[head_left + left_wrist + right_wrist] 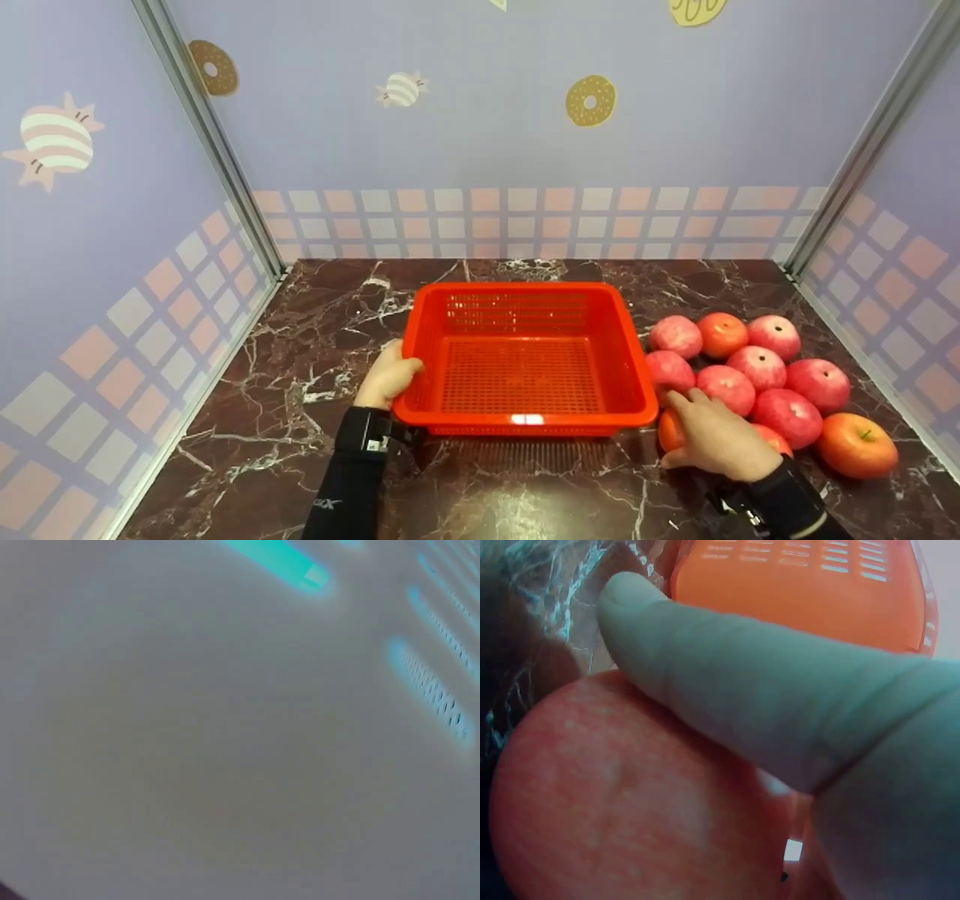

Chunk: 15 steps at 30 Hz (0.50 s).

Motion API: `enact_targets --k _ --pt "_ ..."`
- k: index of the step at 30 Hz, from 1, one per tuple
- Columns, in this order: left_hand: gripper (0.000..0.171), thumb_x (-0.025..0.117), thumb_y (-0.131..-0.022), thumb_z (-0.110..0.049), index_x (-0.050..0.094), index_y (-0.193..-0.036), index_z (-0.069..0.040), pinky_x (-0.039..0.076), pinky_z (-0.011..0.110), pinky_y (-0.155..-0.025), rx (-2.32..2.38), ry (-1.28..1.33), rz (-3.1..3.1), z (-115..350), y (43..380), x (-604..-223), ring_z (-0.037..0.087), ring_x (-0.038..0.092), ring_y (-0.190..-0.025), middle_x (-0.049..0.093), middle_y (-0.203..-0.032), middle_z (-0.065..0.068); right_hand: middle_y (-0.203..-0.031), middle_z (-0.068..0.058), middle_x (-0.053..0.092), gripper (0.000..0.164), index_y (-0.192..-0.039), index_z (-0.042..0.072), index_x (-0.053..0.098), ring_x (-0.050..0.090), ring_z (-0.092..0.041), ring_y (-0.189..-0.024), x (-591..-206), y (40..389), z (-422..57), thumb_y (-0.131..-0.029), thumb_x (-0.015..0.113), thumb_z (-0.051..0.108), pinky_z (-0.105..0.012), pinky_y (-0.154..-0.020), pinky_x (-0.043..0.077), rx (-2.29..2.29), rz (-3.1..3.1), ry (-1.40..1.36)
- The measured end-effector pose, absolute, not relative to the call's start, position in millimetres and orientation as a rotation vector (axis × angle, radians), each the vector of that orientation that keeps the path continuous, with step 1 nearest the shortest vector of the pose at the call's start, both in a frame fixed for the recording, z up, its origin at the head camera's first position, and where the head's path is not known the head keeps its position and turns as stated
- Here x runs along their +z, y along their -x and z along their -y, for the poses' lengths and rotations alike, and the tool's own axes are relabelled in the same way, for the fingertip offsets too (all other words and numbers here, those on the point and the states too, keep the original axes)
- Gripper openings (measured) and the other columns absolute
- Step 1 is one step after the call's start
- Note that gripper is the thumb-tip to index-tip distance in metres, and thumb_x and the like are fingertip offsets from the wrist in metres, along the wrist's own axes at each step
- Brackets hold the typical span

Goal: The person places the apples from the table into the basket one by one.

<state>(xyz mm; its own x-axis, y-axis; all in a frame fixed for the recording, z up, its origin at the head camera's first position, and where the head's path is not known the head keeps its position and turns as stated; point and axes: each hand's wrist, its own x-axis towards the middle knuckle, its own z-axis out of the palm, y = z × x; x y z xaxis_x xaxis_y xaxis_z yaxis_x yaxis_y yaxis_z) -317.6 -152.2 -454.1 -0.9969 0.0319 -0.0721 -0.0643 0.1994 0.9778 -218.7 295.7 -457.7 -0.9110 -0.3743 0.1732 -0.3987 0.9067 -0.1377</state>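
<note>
An empty red plastic basket [525, 420] with slotted walls stands in the middle of the table. At its left rim my left hand [391, 375] grips the edge, thumb over the inside. My right hand [716, 435] holds an orange-red apple [671, 431] just right of the basket, between thumb and fingers. Close up in the right wrist view, the thumb [727, 675] lies along the side of this apple [630, 795]. A blurred pale surface fills most of the left wrist view, with the basket's slots [431, 686] at upper right.
Several red and orange apples [787, 416] lie grouped on the right of the dark marbled table [300, 465], around and beyond my right hand. Patterned panels [480, 135] enclose the back and both sides.
</note>
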Motion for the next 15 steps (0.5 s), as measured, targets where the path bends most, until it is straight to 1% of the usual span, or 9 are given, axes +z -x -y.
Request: enact_targets --k 3,8,15 --pt "0.042 0.048 -0.074 0.010 0.051 -0.116 0.012 0.055 0.047 -0.074 1.948 0.043 -2.368 151.9 317.8 -454.9 0.042 0.062 -0.092 0.057 -0.109 0.029 -0.099 -0.018 0.057 0.083 -0.119 0.002 0.057 0.058 -0.037 -0.081 -458.0 218.9 -295.4 -0.052 0.090 0.038 -0.051 -0.068 0.051 0.252 2.941 -0.585" --pt "0.042 0.049 -0.075 0.010 0.050 -0.117 0.011 0.055 0.046 -0.074 1.943 0.058 -2.368 151.6 316.5 -453.4 0.041 0.061 -0.092 0.056 -0.110 0.029 -0.098 -0.016 0.056 0.076 -0.118 0.005 0.058 0.057 -0.034 -0.081 -458.6 219.1 -296.3 -0.054 0.086 0.035 -0.048 -0.067 0.050 0.267 2.943 -0.572" --pt "0.042 0.047 -0.077 0.011 0.049 -0.119 0.012 0.054 0.050 -0.077 1.954 0.043 -2.341 151.5 315.3 -451.6 0.044 0.061 -0.095 0.056 -0.112 0.030 -0.083 -0.004 0.052 0.060 -0.109 0.010 0.057 0.052 -0.023 -0.078 -451.6 218.2 -298.7 -0.059 0.082 0.032 -0.038 -0.064 0.048 0.292 2.883 -0.623"
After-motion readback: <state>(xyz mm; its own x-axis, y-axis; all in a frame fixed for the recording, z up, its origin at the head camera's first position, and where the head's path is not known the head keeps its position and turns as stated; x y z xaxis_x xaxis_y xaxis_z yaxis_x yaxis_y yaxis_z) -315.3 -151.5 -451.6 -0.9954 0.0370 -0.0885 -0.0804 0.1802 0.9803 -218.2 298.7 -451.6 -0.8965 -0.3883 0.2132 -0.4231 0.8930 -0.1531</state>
